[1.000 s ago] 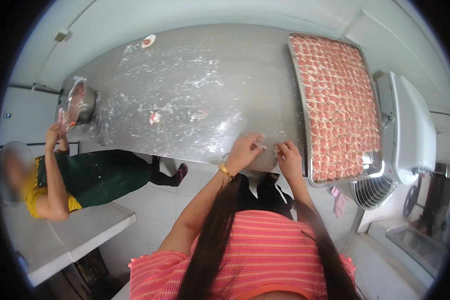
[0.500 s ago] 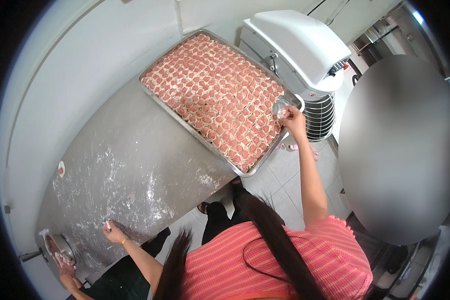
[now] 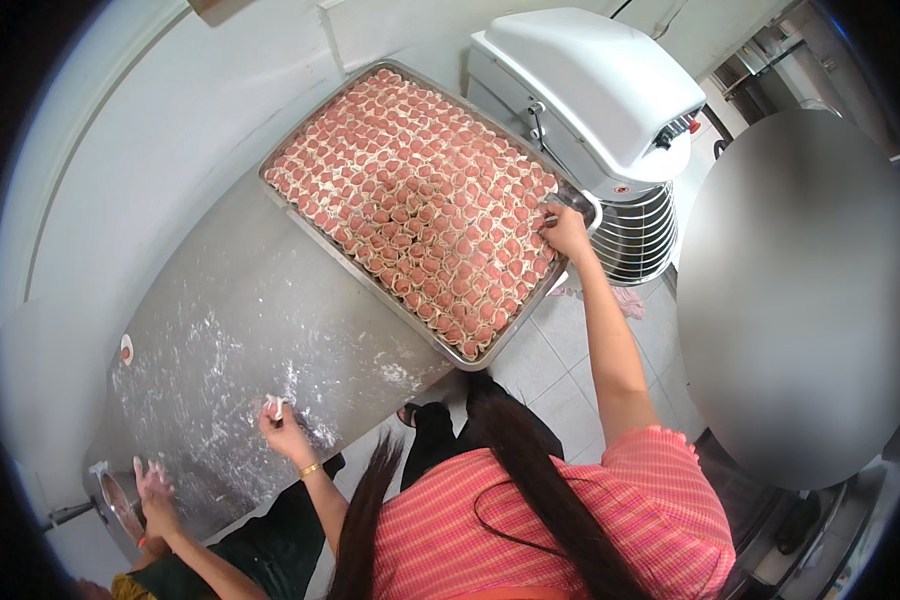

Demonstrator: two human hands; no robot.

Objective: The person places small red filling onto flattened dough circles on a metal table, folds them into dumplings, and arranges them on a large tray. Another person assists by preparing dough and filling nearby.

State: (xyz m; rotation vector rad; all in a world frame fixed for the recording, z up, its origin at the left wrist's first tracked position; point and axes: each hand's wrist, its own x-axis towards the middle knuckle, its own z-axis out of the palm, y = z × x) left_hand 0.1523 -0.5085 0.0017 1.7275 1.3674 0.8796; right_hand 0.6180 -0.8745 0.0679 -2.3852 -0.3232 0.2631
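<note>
A: Entry 1. Left hand [image 3: 285, 432]?

B: Above the worktop [image 3: 260, 260], near its front edge. Thumb and fingers are pinched narrow on 1 white-and-pink piece [image 3: 274, 407]. A gold bracelet [image 3: 311, 469] circles the wrist.

A: Right hand [image 3: 567, 232]?

B: At the right corner of the tray [image 3: 355, 265], beside the last of the filled dough pieces [image 3: 420, 210]. Fingertips are drawn close together. Whether they grip anything, I cannot tell.

A: Position of the tray?

B: At the right end of the worktop, packed in rows with white wrappers around pink centres. Bare metal shows at the right corner.

A: Markings?

B: 1 small round red sticker [image 3: 621, 189] on the white mixer [image 3: 595, 95] beside the tray; too small to read.

A: Elsewhere on the worktop?

B: Flour [image 3: 210, 350] is scattered across the middle. 1 pale disc [image 3: 127, 349] with a reddish centre lies near the back edge. A co-worker's floury hand [image 3: 153, 490] is at a metal bowl [image 3: 120, 505] by the left end.
</note>
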